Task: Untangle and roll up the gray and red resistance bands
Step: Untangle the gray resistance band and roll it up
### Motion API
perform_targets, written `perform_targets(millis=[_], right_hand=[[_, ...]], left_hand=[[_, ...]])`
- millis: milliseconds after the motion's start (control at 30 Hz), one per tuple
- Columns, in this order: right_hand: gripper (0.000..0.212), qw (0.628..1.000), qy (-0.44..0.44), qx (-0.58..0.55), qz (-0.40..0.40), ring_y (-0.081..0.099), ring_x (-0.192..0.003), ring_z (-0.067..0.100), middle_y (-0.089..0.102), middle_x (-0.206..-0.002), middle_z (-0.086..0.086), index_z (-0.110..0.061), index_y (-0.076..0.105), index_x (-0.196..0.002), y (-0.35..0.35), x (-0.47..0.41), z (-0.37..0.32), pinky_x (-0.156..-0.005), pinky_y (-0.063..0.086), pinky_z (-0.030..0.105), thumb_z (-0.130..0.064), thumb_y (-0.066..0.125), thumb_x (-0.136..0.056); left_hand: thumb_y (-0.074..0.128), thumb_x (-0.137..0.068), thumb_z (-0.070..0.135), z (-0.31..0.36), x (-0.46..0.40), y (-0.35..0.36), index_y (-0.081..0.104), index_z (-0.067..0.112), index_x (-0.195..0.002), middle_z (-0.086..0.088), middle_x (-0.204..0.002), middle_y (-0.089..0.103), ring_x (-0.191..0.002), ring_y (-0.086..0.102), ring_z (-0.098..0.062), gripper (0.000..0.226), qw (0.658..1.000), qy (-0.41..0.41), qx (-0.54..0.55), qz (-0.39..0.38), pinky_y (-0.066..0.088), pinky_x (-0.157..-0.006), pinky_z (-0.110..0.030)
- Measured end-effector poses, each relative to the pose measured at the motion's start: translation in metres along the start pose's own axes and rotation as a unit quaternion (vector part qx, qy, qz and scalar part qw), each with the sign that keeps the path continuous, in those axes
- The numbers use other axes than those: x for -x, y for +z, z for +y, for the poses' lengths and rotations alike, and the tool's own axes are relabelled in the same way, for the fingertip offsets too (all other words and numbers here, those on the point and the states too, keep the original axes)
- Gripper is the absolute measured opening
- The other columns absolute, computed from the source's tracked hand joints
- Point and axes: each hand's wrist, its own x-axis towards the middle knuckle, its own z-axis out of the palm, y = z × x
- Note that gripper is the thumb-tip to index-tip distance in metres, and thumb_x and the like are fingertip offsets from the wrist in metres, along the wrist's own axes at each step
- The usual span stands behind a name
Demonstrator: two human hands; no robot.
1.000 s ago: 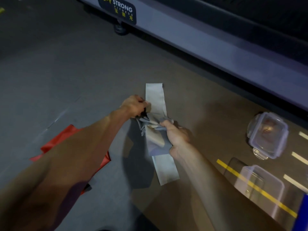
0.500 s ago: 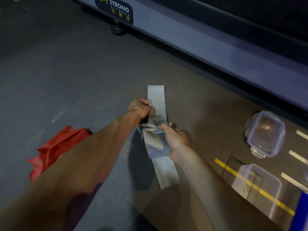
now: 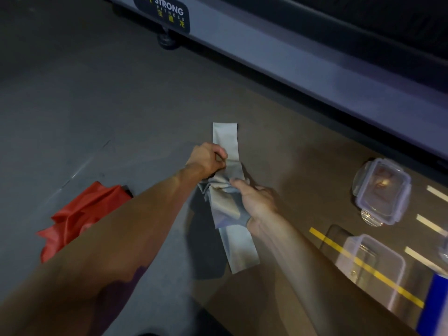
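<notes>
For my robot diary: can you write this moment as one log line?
step: untangling | left hand: grips gray band | right hand: grips gray band | red band: crumpled on floor, untouched

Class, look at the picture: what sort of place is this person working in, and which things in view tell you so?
Probably a gym or fitness room. A machine base carries a "STRONG FITNESS" label, and two resistance bands are out: the gray band in both hands and a red band on the rubbery dark floor.
</notes>
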Motion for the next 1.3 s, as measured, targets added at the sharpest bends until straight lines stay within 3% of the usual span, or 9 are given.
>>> perform_targets(millis=[233,400,567,700,800,933,1033,1133,1300], right_hand=[[0.03,0.997,-0.019,-0.038,-0.07,0.076,-0.084,0.027,0.079,-0.094,0.013,-0.009,0.08,-0.098,-0.024,0.06,-0.003,-0.07,0.06,0.037,-0.032,0.086,-0.081],[0.028,0.993,-0.036,-0.039,-0.108,0.075,-0.082,0.026,0.078,-0.097,0.017,-0.006,0.08,-0.094,-0.033,0.112,-0.005,-0.066,0.056,0.035,-0.032,0.082,-0.084],[0.023,0.989,-0.046,-0.069,-0.125,0.07,-0.072,0.023,0.072,-0.082,0.013,-0.004,0.077,-0.087,-0.038,0.14,-0.017,-0.063,0.053,0.034,-0.025,0.083,-0.081],[0.037,0.988,-0.06,-0.053,-0.136,0.066,-0.069,0.026,0.069,-0.079,0.016,0.008,0.072,-0.09,-0.047,0.152,-0.021,-0.058,0.051,0.032,-0.028,0.08,-0.084],[0.03,0.99,-0.062,-0.041,-0.122,0.067,-0.072,0.027,0.069,-0.08,0.017,0.002,0.075,-0.084,-0.049,0.153,-0.018,-0.063,0.051,0.036,-0.028,0.08,-0.083],[0.019,0.99,-0.046,-0.05,-0.125,0.068,-0.069,0.023,0.072,-0.079,0.013,-0.007,0.078,-0.081,-0.05,0.159,-0.014,-0.065,0.051,0.034,-0.025,0.081,-0.082],[0.015,0.988,-0.039,-0.055,-0.14,0.07,-0.068,0.02,0.074,-0.08,0.012,-0.009,0.079,-0.08,-0.052,0.17,-0.016,-0.058,0.052,0.029,-0.023,0.079,-0.083],[0.02,0.988,-0.047,-0.051,-0.135,0.07,-0.069,0.02,0.075,-0.082,0.012,-0.005,0.08,-0.085,-0.058,0.181,-0.015,-0.057,0.051,0.028,-0.025,0.079,-0.083],[0.018,0.986,-0.069,-0.058,-0.139,0.069,-0.063,0.017,0.073,-0.076,0.012,-0.003,0.078,-0.084,-0.07,0.203,-0.016,-0.05,0.05,0.023,-0.021,0.075,-0.086]], left_hand=[[0.066,-0.089,-0.001,0.001,0.002,0.003,0.077,0.008,-0.106,-0.003,-0.118,0.073,-0.113,0.067,-0.019,0.022,0.997,0.048,-0.047,0.027,0.032,-0.085,-0.001],[0.071,-0.09,0.002,-0.001,0.005,-0.003,0.071,0.01,-0.119,-0.003,-0.109,0.067,-0.091,0.057,-0.014,0.029,0.997,0.053,-0.049,-0.039,0.037,-0.073,0.0],[0.078,-0.087,0.011,-0.014,0.006,-0.007,0.072,0.021,-0.118,-0.003,-0.123,0.072,-0.101,0.069,-0.021,0.034,0.994,0.07,-0.064,-0.055,0.045,-0.084,-0.011],[0.078,-0.085,0.008,-0.026,0.011,-0.011,0.072,0.019,-0.115,-0.009,-0.13,0.059,-0.117,0.06,-0.028,0.032,0.986,0.117,-0.119,-0.004,0.044,-0.105,-0.023],[0.069,-0.087,0.004,-0.024,0.018,-0.015,0.07,0.025,-0.123,-0.009,-0.128,0.051,-0.118,0.051,-0.032,0.041,0.978,0.151,-0.144,0.02,0.039,-0.102,-0.026],[0.065,-0.079,-0.009,-0.003,0.038,-0.019,0.036,0.041,-0.153,0.005,-0.147,0.035,-0.125,0.036,-0.023,0.094,0.913,0.271,-0.291,-0.092,0.045,-0.101,-0.036],[0.062,-0.081,-0.006,0.003,0.054,-0.019,0.014,0.044,-0.159,0.002,-0.162,0.016,-0.138,0.023,-0.025,0.105,0.843,0.344,-0.4,-0.108,0.036,-0.111,-0.038],[0.06,-0.087,0.007,-0.005,0.068,-0.018,0.029,0.044,-0.155,-0.001,-0.164,0.021,-0.136,0.026,-0.026,0.083,0.802,0.42,-0.413,-0.094,0.039,-0.108,-0.043],[0.045,-0.087,0.036,-0.029,0.091,-0.017,0.066,0.031,-0.13,-0.003,-0.138,0.058,-0.118,0.056,-0.029,0.048,0.827,0.451,-0.33,-0.062,0.054,-0.09,-0.043]])
